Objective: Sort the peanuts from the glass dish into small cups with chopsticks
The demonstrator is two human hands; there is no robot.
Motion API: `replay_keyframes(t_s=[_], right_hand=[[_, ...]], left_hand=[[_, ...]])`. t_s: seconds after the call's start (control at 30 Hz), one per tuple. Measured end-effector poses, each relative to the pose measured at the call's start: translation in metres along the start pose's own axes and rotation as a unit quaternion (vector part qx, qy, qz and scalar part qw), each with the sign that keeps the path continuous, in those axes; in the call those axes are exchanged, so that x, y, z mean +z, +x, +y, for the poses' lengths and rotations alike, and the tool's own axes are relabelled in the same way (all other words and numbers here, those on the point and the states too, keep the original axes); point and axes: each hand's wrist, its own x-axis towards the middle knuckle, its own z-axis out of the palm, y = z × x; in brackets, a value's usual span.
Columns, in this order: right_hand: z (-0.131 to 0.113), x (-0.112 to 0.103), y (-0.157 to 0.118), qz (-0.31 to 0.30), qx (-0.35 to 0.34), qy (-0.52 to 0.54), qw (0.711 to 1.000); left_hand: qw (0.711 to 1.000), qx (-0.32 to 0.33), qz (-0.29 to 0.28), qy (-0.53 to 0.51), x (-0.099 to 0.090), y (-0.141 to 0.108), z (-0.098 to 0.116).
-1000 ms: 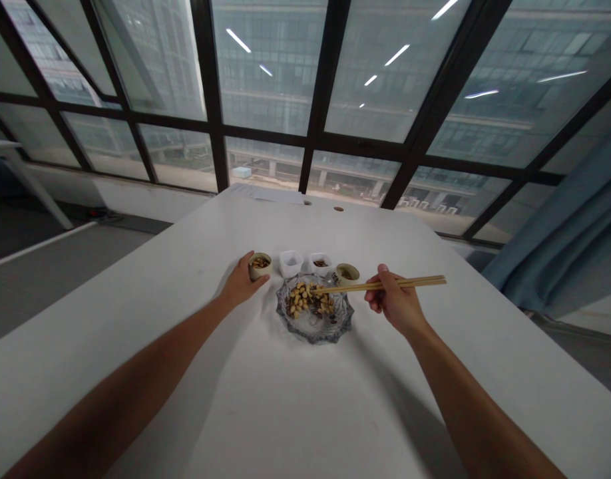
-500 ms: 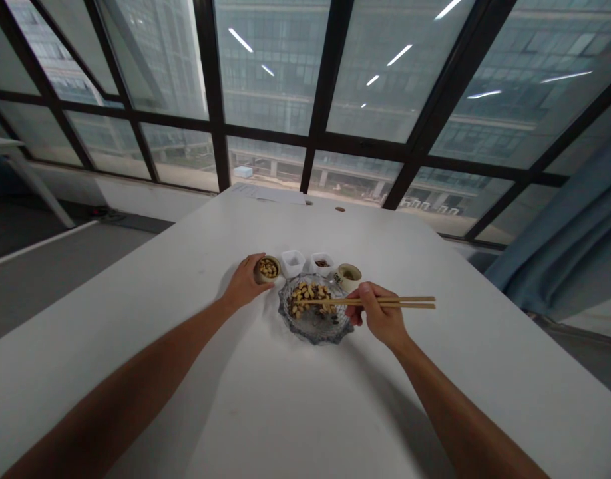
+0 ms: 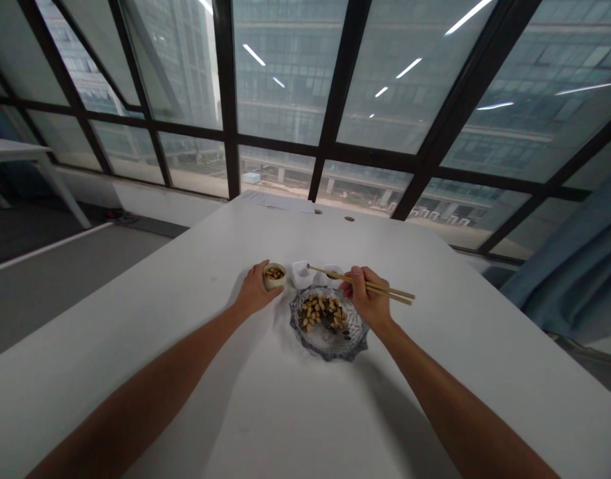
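My left hand is wrapped round a small pale cup that holds yellowish-brown pieces. A pair of wooden chopsticks is held in my right hand, their tips over the white square dish. Something small and dark shows at the tips, too small to name. Just right of that dish is a second white dish, partly behind the chopsticks. A scalloped glass bowl nearer to me holds peanut-like pieces and dark, flat seeds.
All of this stands on a white table. Papers lie at its far edge, near two round brown spots. Large windows are beyond, a blue curtain hangs at the right, and another white table stands at the far left.
The chopsticks have risen from the glass bowl to over the white square dish, with my right hand moving along. The whole view has shifted slightly. My left hand still holds the cup.
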Motion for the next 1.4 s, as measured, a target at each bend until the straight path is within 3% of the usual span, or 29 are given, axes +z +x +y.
replay_keyframes(t_s=[0.1,0.17,0.27,0.47,0.6,0.8,0.87,1.17,1.3,1.4], right_hand=[[0.003,-0.001,0.005,0.032,-0.002,0.010,0.999],[0.006,-0.003,0.005,0.051,0.005,0.024,0.998],[0.008,-0.003,0.003,0.062,0.014,0.038,0.997],[0.010,-0.004,-0.001,0.039,0.004,0.005,0.999],[0.012,-0.003,-0.003,0.004,-0.030,-0.053,0.998],[0.004,0.003,0.005,-0.127,-0.117,-0.162,0.972],[0.001,0.003,0.006,-0.143,-0.121,-0.167,0.968],[-0.008,-0.001,0.002,-0.140,-0.099,-0.153,0.973],[-0.011,-0.006,-0.001,-0.075,-0.057,-0.131,0.987],[-0.016,-0.023,-0.005,-0.032,-0.019,-0.077,0.996]], left_hand=[[1.000,-0.001,-0.003,0.031,-0.002,0.008,0.007],[0.998,0.035,-0.017,0.056,-0.002,0.017,0.018],[0.986,0.112,-0.073,0.103,0.003,0.034,0.038],[0.955,0.164,-0.173,0.178,0.013,0.058,0.060],[0.948,0.204,-0.158,0.185,0.007,0.057,0.060],[0.952,0.192,-0.154,0.180,0.002,0.053,0.061],[0.954,0.186,-0.154,0.180,0.002,0.053,0.060],[0.950,0.174,-0.165,0.203,0.002,0.054,0.063],[0.945,0.171,-0.171,0.220,0.003,0.055,0.063],[0.943,0.170,-0.172,0.230,0.005,0.057,0.059]])
